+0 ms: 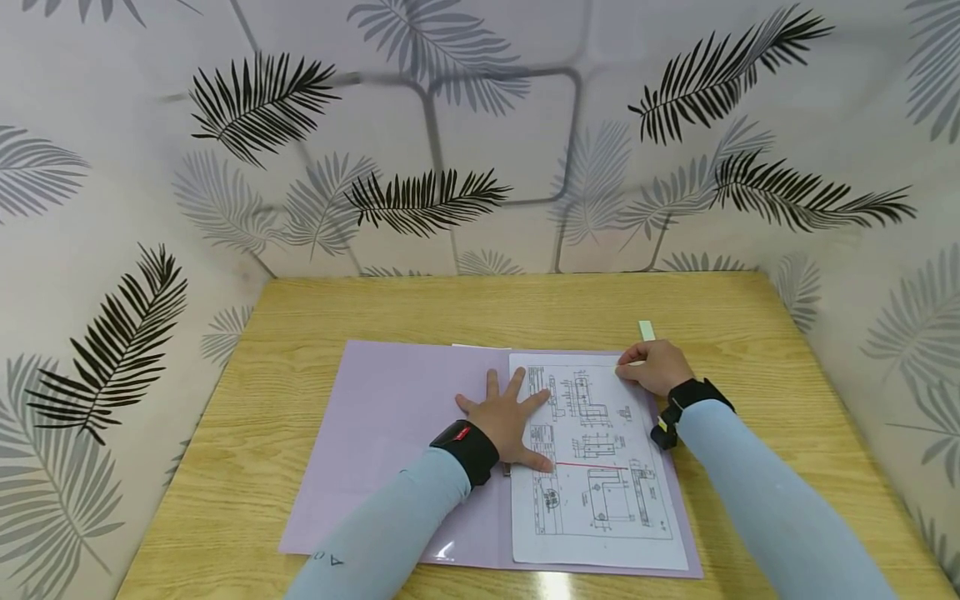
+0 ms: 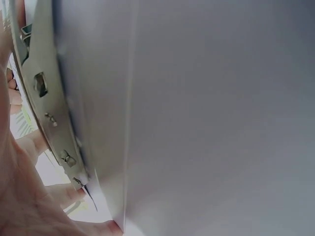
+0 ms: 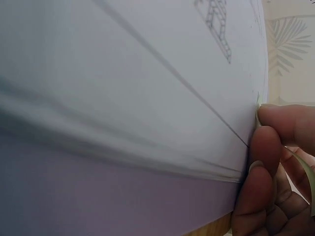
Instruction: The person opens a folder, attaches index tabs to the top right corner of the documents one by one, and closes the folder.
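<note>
A lilac folder [image 1: 397,425] lies spread flat, with white sheets of technical drawings [image 1: 600,546] on its right side. My left hand [image 1: 504,423] rests with fingers spread across the inner edge of the sheets and the fold. Under that palm, the left wrist view shows the folder's metal clip [image 2: 59,118]. At the sheets' upper right corner, my right hand [image 1: 658,367] pinches a pale green paper strip [image 1: 647,330] between thumb and fingers. One end of the strip touches the sheet's edge; the other sticks out beyond the hand [image 3: 307,174]. The pinched part is mostly hidden.
The folder lies on a wooden table [image 1: 247,467]. Leaf-patterned cloth walls [image 1: 510,242] stand behind the table and along both sides. A thin red line [image 1: 592,466] crosses the top drawing. A white edge [image 1: 480,346] peeks out behind the folder's top.
</note>
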Motion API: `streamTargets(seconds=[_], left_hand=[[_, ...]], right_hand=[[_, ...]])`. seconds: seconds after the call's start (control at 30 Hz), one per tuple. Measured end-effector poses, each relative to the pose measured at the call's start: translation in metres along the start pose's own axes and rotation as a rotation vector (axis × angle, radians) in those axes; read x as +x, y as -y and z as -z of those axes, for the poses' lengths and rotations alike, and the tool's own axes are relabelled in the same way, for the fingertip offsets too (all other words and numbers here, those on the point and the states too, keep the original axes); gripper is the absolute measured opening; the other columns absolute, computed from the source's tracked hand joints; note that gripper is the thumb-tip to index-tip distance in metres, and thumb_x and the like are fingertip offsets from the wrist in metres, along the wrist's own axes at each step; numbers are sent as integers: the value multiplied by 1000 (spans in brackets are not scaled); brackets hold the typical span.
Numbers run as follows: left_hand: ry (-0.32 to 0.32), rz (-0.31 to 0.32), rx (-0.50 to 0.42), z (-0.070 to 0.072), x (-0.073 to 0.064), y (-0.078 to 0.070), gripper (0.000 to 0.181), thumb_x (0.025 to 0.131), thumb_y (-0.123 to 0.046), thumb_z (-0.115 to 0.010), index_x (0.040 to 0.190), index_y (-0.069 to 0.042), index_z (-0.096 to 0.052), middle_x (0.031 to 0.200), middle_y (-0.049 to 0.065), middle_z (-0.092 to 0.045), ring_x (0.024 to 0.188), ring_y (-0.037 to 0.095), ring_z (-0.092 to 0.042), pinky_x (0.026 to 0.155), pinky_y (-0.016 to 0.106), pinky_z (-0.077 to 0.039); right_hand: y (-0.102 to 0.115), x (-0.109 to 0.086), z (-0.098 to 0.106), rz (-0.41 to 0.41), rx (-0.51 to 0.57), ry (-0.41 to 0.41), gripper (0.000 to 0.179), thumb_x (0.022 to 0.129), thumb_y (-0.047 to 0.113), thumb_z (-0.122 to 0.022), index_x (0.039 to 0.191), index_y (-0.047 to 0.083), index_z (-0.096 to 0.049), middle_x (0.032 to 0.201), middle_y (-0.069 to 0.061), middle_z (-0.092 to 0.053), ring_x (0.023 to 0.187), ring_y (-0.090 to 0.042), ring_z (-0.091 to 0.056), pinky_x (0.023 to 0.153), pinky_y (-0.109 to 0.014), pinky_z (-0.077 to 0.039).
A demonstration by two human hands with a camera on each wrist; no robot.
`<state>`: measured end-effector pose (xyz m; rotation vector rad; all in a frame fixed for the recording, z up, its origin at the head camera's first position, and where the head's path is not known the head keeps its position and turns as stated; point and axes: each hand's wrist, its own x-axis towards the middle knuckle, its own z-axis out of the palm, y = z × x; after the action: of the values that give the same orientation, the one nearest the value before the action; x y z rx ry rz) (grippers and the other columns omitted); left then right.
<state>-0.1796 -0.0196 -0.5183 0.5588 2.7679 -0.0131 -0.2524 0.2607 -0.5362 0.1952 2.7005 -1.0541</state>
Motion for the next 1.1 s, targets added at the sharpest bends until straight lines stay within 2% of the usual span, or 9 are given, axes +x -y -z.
streamTargets(seconds=[0.47, 0.73, 1.1], left_hand=[[-2, -6, -5, -2, 1, 1, 120, 46, -91, -61, 150, -47, -22, 161, 4, -7, 141, 50, -9, 80, 83, -26], [-28, -14, -12, -8, 3, 2, 120, 45, -92, -60, 150, -47, -22, 161, 5, -8, 140, 50, -10, 79, 84, -25], [-4, -2, -13, -3, 1, 0, 119, 47, -90, -61, 150, -47, -22, 161, 4, -5, 141, 49, -8, 81, 83, -25]], right_hand=[[0, -1, 0, 1, -24, 11, 21, 86, 26, -71, 100, 9, -69, 108, -15, -61, 88, -29, -54, 65, -31, -45], [3, -2, 1, -2, -23, 9, 20, 86, 25, -72, 100, 10, -69, 111, -16, -60, 90, -30, -54, 65, -30, -46], [-2, -7, 3, 21, -76, -28, 24, 88, 23, -71, 108, 9, -66, 115, -16, -63, 94, -30, -55, 78, -39, -48]])
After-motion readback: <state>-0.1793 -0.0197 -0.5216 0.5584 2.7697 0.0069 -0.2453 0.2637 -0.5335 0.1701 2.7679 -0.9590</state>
